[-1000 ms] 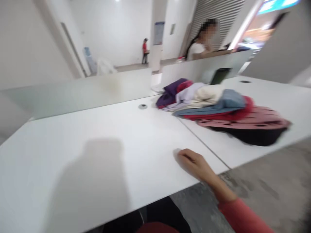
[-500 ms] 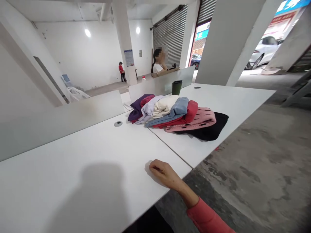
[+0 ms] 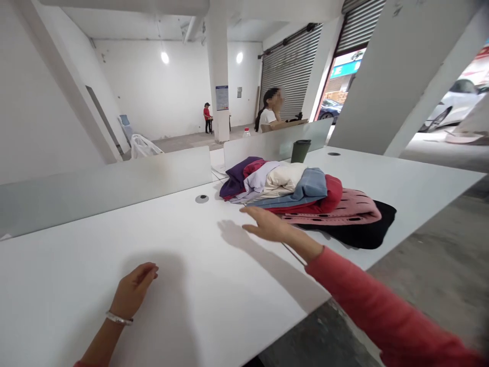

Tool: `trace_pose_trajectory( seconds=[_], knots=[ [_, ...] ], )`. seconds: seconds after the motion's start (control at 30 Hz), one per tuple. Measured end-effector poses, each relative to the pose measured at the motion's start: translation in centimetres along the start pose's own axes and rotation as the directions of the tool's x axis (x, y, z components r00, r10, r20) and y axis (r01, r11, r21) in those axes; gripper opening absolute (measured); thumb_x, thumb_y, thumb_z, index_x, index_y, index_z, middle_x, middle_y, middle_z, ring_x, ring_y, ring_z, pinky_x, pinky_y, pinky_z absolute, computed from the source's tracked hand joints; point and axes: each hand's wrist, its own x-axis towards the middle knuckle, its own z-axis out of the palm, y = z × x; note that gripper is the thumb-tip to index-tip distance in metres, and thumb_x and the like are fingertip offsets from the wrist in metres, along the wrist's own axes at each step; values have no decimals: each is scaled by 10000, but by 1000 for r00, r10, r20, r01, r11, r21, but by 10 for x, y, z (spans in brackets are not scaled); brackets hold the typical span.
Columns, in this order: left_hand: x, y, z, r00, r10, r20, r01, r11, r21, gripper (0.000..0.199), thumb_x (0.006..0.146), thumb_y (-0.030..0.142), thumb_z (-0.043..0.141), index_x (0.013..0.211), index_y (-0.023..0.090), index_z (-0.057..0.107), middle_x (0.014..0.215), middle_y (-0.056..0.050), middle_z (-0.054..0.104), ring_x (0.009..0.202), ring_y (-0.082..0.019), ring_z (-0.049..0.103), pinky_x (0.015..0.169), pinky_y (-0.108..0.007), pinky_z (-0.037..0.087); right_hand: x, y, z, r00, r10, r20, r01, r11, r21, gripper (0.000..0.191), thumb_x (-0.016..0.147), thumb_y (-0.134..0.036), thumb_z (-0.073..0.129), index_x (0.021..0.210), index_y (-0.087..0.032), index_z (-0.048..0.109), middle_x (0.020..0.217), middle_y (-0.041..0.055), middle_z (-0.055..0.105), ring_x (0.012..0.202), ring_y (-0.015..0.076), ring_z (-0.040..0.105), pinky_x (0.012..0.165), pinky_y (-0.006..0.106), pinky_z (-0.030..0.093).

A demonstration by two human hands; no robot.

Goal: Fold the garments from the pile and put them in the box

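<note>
On the white worktop, right hand open and empty, just beside folded clothes; left hand loosely curled, holding nothing.

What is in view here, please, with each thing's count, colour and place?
Clothes pile: one, purple, white, blue, red, pink, black, on the desks.
Desks: two, white, joined, in front.
Divider panels: two, frosted, beyond the desks.
Cup: one, dark green, behind the clothes.
Bottle: one, clear, beyond the divider.
Bag: one, white, far left.
Person: one, white top, beyond the divider.
Person: one, red top, at the back.
Car: one, white, outside at right.
Left hand: one, open, over the desk, silver bracelet.
Right hand: one, red sleeve, beside the clothes.
</note>
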Motion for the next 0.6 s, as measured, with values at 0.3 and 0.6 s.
trace_pose_trajectory(
  seconds=[0.3,0.6],
  knots=[
    [-4,-19,-1,977,163,135,-177,979,104,249,756,425,452,779,230,604,707,12,633,622,-137,596,523,-200,485,160,43,7,977,92,-195,-133,968,-213,568,725,-97,487,1265,-42,322,1326,173,291,1246,270,208,1026,388,206],
    [-7,-24,5,919,380,109,-390,916,92,167,796,294,412,753,237,562,671,42,628,568,-92,587,530,-155,472,171,89,25,832,420,-362,-410,906,109,512,712,-257,629,1128,-37,427,1114,272,437,1040,346,446,850,523,345]
  ],
)
